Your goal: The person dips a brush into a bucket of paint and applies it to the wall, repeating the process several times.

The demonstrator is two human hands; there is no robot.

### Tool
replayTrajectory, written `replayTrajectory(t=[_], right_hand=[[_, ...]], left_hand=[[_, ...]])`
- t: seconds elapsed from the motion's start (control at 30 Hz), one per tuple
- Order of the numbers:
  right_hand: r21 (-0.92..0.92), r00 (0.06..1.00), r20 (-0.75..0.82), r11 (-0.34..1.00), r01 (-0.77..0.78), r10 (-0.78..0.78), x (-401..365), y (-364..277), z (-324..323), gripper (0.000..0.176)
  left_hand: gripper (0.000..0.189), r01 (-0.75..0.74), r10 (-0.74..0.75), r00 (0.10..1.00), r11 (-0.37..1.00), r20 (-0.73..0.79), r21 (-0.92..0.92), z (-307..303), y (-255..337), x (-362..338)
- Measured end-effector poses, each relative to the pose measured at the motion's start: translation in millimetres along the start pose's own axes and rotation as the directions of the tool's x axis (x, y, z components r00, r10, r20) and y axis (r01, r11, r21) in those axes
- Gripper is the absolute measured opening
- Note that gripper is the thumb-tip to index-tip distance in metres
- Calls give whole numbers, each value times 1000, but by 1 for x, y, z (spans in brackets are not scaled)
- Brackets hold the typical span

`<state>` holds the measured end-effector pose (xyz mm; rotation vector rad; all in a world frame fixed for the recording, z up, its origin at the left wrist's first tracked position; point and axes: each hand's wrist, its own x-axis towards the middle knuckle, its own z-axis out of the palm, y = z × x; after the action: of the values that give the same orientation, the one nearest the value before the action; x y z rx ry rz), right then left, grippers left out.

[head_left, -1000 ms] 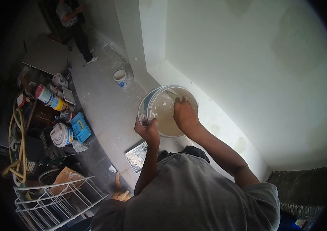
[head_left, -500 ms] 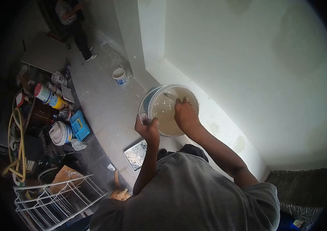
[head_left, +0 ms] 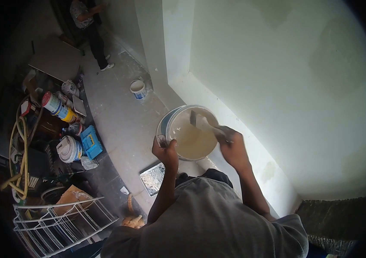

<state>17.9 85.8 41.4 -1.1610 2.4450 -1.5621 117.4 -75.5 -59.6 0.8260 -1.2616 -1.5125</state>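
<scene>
A round paint bucket [head_left: 164, 125] hangs in front of me, its mouth turned up toward me and pale liquid paint [head_left: 191, 144] inside. My left hand [head_left: 166, 154] is closed on the bucket at its near left rim, the thumb over the edge. In my right hand [head_left: 235, 151], at the right rim, is the handle of a paintbrush [head_left: 203, 124]. The brush slants over the open bucket with its dark-tipped bristles pointing up and left. Whitish paint coats its middle.
A paint tray [head_left: 152, 178] lies on the floor below, near an orange cat [head_left: 133, 222]. A small pail [head_left: 138, 90] stands farther ahead. To the left are a blue toolbox [head_left: 91, 142], paint tubs and a wire rack [head_left: 62, 221]. A person [head_left: 91, 34] stands far off; a wall [head_left: 269, 86] rises right.
My right hand has drawn back to the right and toward me, lifting the brush so that its bristles now show over the bucket. The bucket sits slightly lower in view.
</scene>
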Motion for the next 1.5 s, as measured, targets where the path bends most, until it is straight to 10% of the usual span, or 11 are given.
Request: replayTrajectory(t=[0.07, 0.17, 0.33, 0.43, 0.5, 0.6, 0.93, 1.03, 1.13, 1.5], right_hand=[[304, 885, 126, 832, -464, 448, -13, -1, -19, 22], [643, 741, 202, 484, -594, 641, -38, 23, -23, 24], [568, 643, 451, 357, -742, 619, -87, 79, -12, 25], [431, 509, 534, 301, -851, 675, -112, 104, 1, 13], [644, 446, 625, -99, -759, 641, -117, 104, 12, 20], [794, 687, 485, 57, -606, 540, -142, 129, 32, 35], [713, 846, 95, 557, -426, 525, -86, 130, -60, 23], [752, 844, 63, 530, -391, 533, -76, 139, -94, 26], [778, 860, 27, 530, -338, 509, -64, 151, -122, 31], [779, 877, -132, 596, -196, 461, -2, 193, -184, 32]], left_hand=[[22, -5, 6, 999, 1000, -49, 14, -2, -5, 5], [24, -14, 15, 995, 1000, -98, 13, 1, -7, 9], [27, 44, -41, 998, 998, -57, 40, -1, -26, 13], [70, 216, -208, 966, 976, -152, 38, -10, -93, 16], [45, 127, -122, 992, 977, -39, 172, -16, -104, 20], [26, 37, -10, 996, 955, -93, 293, -4, -98, 14], [22, -193, 148, 979, 899, 144, 393, 22, -106, -7], [19, -218, 167, 976, 803, 141, 555, 28, -171, 3], [17, -196, 165, 977, 938, 132, 284, 65, -139, -11], [20, -97, 47, 972, 972, 232, 213, 129, -193, 5]])
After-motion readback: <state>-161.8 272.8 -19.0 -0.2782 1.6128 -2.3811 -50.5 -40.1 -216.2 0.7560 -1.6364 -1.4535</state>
